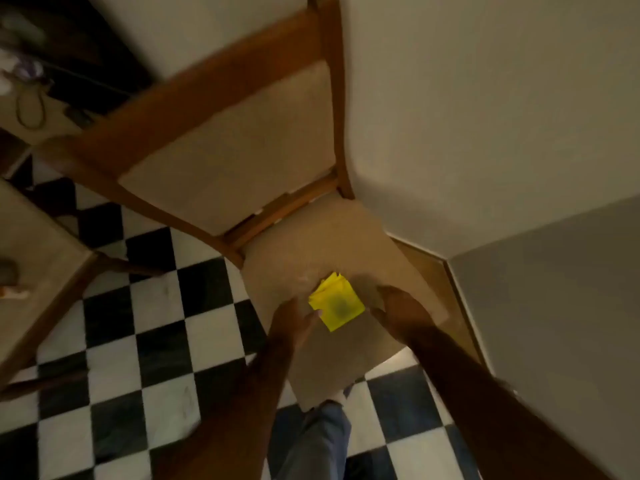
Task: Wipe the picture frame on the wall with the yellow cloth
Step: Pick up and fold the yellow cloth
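A folded yellow cloth (337, 301) lies on the beige seat of a wooden chair (349, 348). My left hand (294, 322) is at the cloth's left edge, its fingers touching that edge. My right hand (394, 306) hovers just right of the cloth, fingers apart, apart from it. No picture frame is in view.
The chair's padded back (235, 147) rises toward the top left. A pale wall (485, 116) and a grey door or panel (561, 306) stand on the right. Black-and-white checkered floor (145, 323) lies below. A table edge (38, 258) sits at the left.
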Demonstrator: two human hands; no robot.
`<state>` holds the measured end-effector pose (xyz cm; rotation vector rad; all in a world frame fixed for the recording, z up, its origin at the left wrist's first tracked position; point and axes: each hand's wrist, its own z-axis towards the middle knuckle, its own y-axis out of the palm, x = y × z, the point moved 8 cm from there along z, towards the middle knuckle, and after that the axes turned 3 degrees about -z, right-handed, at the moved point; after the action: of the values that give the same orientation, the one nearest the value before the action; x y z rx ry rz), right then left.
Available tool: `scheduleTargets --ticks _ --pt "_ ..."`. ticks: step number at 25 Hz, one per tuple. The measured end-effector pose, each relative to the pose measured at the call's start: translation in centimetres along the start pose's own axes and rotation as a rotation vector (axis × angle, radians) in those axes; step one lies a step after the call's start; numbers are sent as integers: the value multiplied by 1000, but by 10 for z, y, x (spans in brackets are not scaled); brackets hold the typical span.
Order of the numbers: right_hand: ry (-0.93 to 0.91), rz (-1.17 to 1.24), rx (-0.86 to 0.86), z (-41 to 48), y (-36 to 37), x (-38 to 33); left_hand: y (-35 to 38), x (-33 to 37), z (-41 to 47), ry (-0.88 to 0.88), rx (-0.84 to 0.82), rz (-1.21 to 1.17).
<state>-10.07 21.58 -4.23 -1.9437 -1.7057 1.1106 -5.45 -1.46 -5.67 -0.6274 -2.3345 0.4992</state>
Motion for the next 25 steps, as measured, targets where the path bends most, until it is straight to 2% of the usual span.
scheduleTargets --ticks 3,8,10,12,15,19,25 --pt "32 126 -72 37 43 -1 34 -30 25 -179 4 -154" --pt "77 351 9 79 57 -18 55 -37 51 -259 154 -416" --pt "153 505 20 84 55 -14 62 -42 57 -287 139 -475" --pt "204 557 -18 81 50 -8 63 -37 56 -275 86 -555" --pt "248 638 -14 60 27 3 47 -10 46 -117 52 -577" --pt "284 915 151 0 -40 19 23 68 7 167 -1 -641" --pt "180 1019 315 -124 -175 39 10 205 -86 417 -51 -669"
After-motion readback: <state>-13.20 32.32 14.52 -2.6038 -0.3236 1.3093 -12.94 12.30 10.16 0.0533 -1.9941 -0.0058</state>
